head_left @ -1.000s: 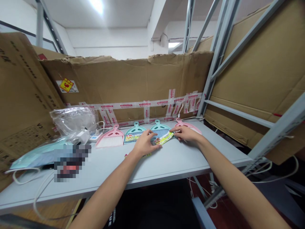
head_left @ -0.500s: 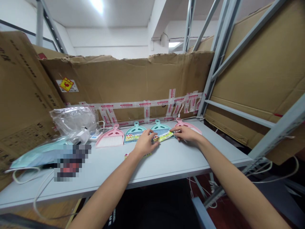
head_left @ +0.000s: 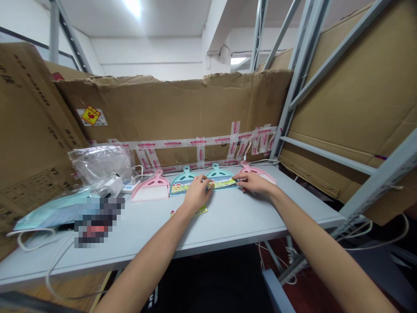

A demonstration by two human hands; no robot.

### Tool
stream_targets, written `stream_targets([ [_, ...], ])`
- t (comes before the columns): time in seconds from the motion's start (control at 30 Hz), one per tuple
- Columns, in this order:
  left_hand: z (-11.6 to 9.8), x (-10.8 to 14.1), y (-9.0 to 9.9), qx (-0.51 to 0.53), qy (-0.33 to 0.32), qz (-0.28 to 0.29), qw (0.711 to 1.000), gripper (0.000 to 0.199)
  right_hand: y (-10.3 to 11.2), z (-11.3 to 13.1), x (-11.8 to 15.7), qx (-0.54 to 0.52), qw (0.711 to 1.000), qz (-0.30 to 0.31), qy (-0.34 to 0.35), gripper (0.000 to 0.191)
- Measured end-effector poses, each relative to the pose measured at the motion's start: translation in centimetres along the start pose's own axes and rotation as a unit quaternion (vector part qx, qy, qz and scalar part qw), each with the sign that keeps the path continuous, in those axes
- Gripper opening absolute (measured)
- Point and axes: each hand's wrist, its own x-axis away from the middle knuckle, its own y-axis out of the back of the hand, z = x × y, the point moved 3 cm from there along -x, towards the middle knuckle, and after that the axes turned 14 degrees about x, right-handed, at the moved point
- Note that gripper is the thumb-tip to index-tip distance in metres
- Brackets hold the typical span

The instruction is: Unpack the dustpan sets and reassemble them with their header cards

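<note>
Several small dustpan-and-brush sets stand in a row along the back of the table: a pink dustpan [head_left: 157, 175] at left, a teal dustpan [head_left: 185, 172], a second teal dustpan [head_left: 215, 170] and another pink dustpan [head_left: 246, 167] at right. A yellow-green paper label strip [head_left: 223, 184] lies across the front of the second teal one. My left hand [head_left: 198, 191] pinches the strip's left end, and my right hand [head_left: 250, 181] pinches its right end. The other teal set bears a similar label [head_left: 180, 187]. Another label strip [head_left: 202, 210] lies on the table, partly hidden beneath my left wrist.
A large cardboard box [head_left: 176, 108] walls off the back of the table [head_left: 234, 221]. At left are a clear plastic bag [head_left: 100, 163], a power strip [head_left: 130, 187], cables and a blurred-out item. Grey metal shelving [head_left: 296, 82] rises at right.
The label strip has moved back and levelled out against the second teal dustpan. My left hand has shifted slightly left and back; my right hand is nearly still.
</note>
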Motion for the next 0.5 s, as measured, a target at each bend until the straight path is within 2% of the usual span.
stream_targets([
  [0.13, 0.00, -0.01, 0.16, 0.001, 0.000, -0.001, 1.000, 0.029, -0.25, -0.67, -0.36, 0.014, 1.000, -0.002, 0.004, 0.038],
  [0.3, -0.19, 0.07, 0.22, 0.004, 0.000, 0.031, 1.000, 0.028, -0.18, -0.32, -0.22, 0.000, 0.999, -0.003, 0.045, 0.034],
  [0.5, -0.93, 0.40, 0.55, 0.028, 0.010, 0.041, 0.999, 0.031, -0.02, 0.08, 0.56, -0.018, 1.000, 0.001, 0.002, 0.057],
])
